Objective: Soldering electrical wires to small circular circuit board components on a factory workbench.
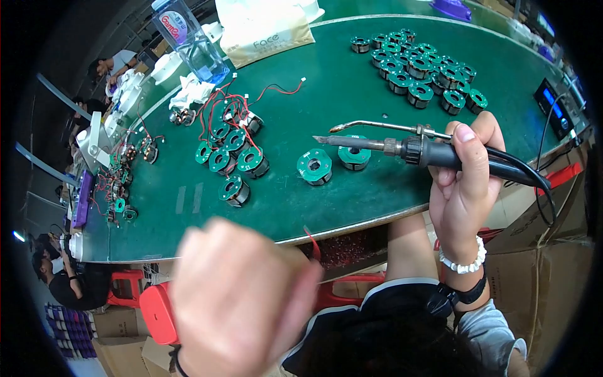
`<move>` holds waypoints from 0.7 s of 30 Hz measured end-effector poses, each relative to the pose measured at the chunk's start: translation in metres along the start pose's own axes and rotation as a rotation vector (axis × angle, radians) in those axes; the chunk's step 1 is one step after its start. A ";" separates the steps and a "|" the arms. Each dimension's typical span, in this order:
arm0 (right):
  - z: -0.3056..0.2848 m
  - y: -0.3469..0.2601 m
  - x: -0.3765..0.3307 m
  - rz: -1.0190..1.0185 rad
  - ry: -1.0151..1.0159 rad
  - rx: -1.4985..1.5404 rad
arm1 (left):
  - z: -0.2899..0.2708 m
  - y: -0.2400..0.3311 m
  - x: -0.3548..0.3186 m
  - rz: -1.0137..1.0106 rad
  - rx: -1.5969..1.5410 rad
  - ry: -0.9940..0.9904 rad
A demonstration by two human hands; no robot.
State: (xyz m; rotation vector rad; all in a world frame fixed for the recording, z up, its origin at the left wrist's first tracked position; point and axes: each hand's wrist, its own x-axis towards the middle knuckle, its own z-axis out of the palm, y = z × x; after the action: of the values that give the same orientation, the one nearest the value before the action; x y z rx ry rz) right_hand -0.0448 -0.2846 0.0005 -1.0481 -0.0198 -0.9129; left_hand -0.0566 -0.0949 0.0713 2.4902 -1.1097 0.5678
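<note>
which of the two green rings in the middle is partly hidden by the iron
The right ring: the soldering iron crosses it, while the left ring shows whole.

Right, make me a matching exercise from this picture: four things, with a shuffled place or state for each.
Things
1. Soldering iron
2. Bottle
3. Black box
4. Larger group of green-topped round parts

Places and states
A. Showing a blue-lit screen
B. Gathered on the far right part of the green table
C. Gripped in the right hand
D. Beside the pale soft pack

Pairs: 1-C, 2-D, 3-A, 4-B
</note>
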 end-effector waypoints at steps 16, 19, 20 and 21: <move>-0.001 0.005 -0.005 -0.059 -0.085 0.011 | 0.020 -0.016 -0.022 0.074 0.127 -0.276; -0.008 0.005 -0.004 -0.068 -0.042 -0.037 | 0.020 -0.059 0.024 0.264 0.244 -0.173; -0.006 0.005 -0.005 -0.067 -0.040 -0.034 | 0.018 -0.069 0.034 0.308 0.296 -0.183; -0.005 0.004 -0.005 -0.067 -0.037 -0.035 | 0.017 -0.077 0.041 0.343 0.406 -0.210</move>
State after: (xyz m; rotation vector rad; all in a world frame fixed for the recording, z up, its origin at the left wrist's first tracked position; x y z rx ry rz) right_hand -0.0471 -0.2844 -0.0077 -1.1026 -0.0705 -0.9567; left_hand 0.0305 -0.0796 0.0650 2.7647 -1.6673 0.6953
